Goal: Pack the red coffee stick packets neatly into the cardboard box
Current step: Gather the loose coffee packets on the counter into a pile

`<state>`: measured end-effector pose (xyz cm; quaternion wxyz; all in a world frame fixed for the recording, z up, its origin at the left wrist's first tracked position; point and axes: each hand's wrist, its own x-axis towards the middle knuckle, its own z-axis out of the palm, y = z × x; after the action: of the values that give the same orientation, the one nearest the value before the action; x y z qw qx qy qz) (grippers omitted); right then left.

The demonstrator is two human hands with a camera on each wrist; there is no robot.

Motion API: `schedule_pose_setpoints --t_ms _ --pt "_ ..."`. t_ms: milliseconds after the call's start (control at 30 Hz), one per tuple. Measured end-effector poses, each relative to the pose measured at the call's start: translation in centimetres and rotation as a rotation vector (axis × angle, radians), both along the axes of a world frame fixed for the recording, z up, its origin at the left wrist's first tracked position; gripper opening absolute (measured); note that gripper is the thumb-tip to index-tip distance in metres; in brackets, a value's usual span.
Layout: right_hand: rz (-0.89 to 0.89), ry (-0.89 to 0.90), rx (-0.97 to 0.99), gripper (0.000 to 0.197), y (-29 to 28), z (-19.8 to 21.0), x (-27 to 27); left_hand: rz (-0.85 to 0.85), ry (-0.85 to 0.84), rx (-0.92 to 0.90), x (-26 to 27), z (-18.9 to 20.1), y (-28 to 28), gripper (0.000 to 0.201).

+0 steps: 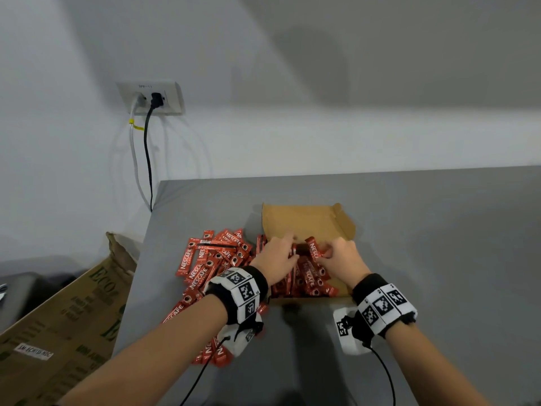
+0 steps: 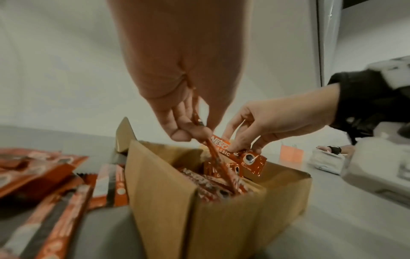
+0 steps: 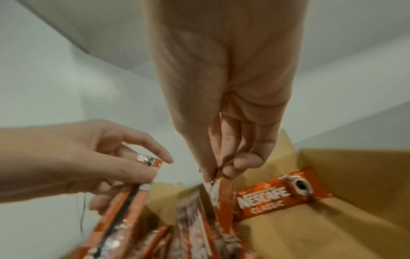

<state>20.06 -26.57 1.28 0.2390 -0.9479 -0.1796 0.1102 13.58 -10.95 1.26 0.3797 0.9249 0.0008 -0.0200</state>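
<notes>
An open cardboard box [image 1: 307, 221] stands on the grey table [image 1: 439, 244], partly filled with red coffee stick packets [image 1: 310, 282] standing on end. A loose pile of red packets [image 1: 210, 259] lies to its left. Both hands are over the box. My left hand [image 1: 291, 249] pinches a thin stack of packets [image 3: 124, 201] that angles down into the box [image 2: 221, 219]. My right hand [image 1: 328, 254] pinches the top end of one packet [image 3: 224, 194] among the upright ones. Another packet [image 3: 277, 196] leans against the inner wall of the box [image 3: 355, 175].
A large printed carton [image 1: 67, 317] leans beside the table's left edge. A wall socket [image 1: 152, 96] with two cables hangs behind the table corner. In the left wrist view an orange bag [image 2: 290, 154] and a white bundle sit far off.
</notes>
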Motion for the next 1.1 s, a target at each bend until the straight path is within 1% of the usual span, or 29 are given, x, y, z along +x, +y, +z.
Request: schedule_pose_setpoints --t_ms 67,133,233,300,367,467,500,567,600,667,733,867,967,1067,1100 --pt "0.022 0.033 0.078 0.024 1.0 0.3 -0.8 0.045 0.022 0.08 0.3 -0.2 0.6 0.021" --pt "0.053 0.07 0.115 0.028 2.0 0.2 -1.5 0.048 0.056 0.187 0.3 -0.4 0.8 0.016" --pt "0.076 0.158 0.106 0.019 2.8 -0.5 -2.3 0.029 0.035 0.345 0.0 -0.8 0.6 0.022" --pt "0.101 0.192 0.069 0.015 3.0 -0.9 -2.5 0.019 -0.008 0.409 -0.3 -1.0 0.5 0.025" --pt "0.087 0.135 0.033 0.018 2.5 -1.2 -1.9 0.019 -0.033 0.42 -0.4 -1.2 0.7 0.026" --pt "-0.019 0.057 -0.015 0.017 0.7 -1.0 -0.3 0.008 -0.055 0.433 -0.5 -1.5 1.0 0.025" --pt "-0.045 0.066 -0.06 0.02 0.1 -1.0 0.0 0.003 -0.063 0.449 -0.5 -1.5 1.0 0.026" --pt "-0.036 0.137 -0.194 0.033 -0.5 -1.4 -0.1 0.013 -0.083 0.51 -0.4 -1.6 0.9 0.028" --pt "-0.025 0.183 -0.225 0.039 -0.5 -1.7 -0.4 0.029 -0.089 0.538 -0.4 -1.6 0.9 0.03" --pt "-0.021 0.239 -0.187 0.043 -0.4 -2.5 -0.7 0.07 -0.079 0.535 -0.4 -1.7 0.9 0.033" --pt "-0.019 0.249 -0.144 0.041 -0.2 -3.1 -0.7 0.086 -0.054 0.493 -0.4 -1.6 0.9 0.038" --pt "-0.002 0.271 -0.139 0.035 0.0 -2.9 -0.4 0.119 -0.039 0.441 -0.5 -1.4 0.9 0.048" --pt "-0.006 0.241 -0.131 0.032 -0.3 -2.8 -0.5 0.147 -0.015 0.456 -0.7 -1.4 1.0 0.044" --pt "0.011 0.259 -0.136 0.038 -0.5 -2.7 -0.6 0.133 -0.016 0.478 -0.8 -1.9 0.9 0.04" --pt "0.025 0.262 -0.14 0.037 -0.6 -2.5 -0.5 0.132 -0.015 0.471 -0.6 -2.0 0.9 0.039"
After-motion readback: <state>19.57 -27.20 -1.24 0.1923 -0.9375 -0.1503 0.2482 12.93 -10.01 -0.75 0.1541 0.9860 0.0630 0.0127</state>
